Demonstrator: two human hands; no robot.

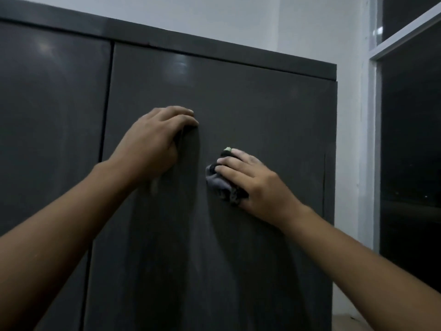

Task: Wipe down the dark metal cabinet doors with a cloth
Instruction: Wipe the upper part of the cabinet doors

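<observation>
The dark metal cabinet fills the view, with a left door (52, 120) and a right door (257, 106) split by a vertical seam. My right hand (253, 185) lies flat on the right door, its fingers spread over a bunched dark grey cloth (220, 185) and pressing it against the metal. A small pale green tag shows at the cloth's top. My left hand (157, 139) rests on the same door to the left of the cloth, fingers bent, fingertips touching the surface, holding nothing. Faint dusty streaks run down the door below both hands.
The cabinet's top rim (214, 47) slopes down to the right. A white wall (350, 163) borders the cabinet's right side. Beyond it stands a white-framed window (410, 139), dark outside.
</observation>
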